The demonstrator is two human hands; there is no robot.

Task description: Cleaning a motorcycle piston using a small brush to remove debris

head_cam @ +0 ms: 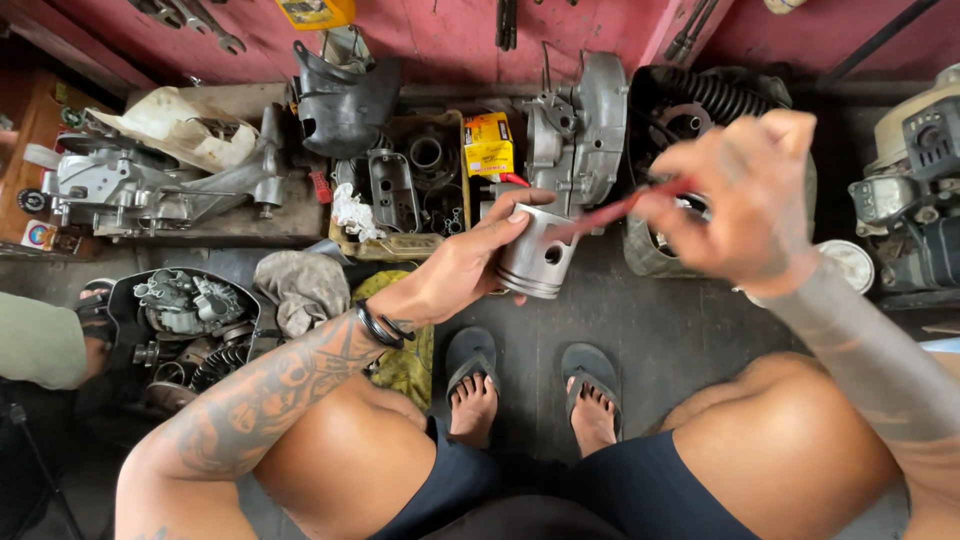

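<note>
Piston (537, 255), held above the floor between the knees, near the scene's centre. It is a short metal cylinder, dull silver, smooth-walled, with a round pin hole in its side and ring grooves at its lower rim. The left hand (470, 262) wraps round it from the left, thumb along the top and fingers underneath, in a closed grip with the pin hole turned to the right. The right hand (745, 195), blurred, is closed around the far end of a thin red tool (610, 212), whose tip meets the piston near the hole; what the tip is cannot be told.

Judged from this pose, the work goes best with the piston kept still in a firm but not crushing grip, the tool guided by small wrist movements, and its tip kept off the smooth skirt so the wall is not scratched.

Farther away, against a red wall, lie cast grey crankcase halves (578, 125), a finned black cylinder (705, 95) and a yellow box (488, 143) beside a tray of parts (405, 185). To the left sit a grey engine case (150, 185), a crumpled rag (300, 288) and another person's sleeve (40, 340). Dark sandals (530, 365) rest on the grey floor.
</note>
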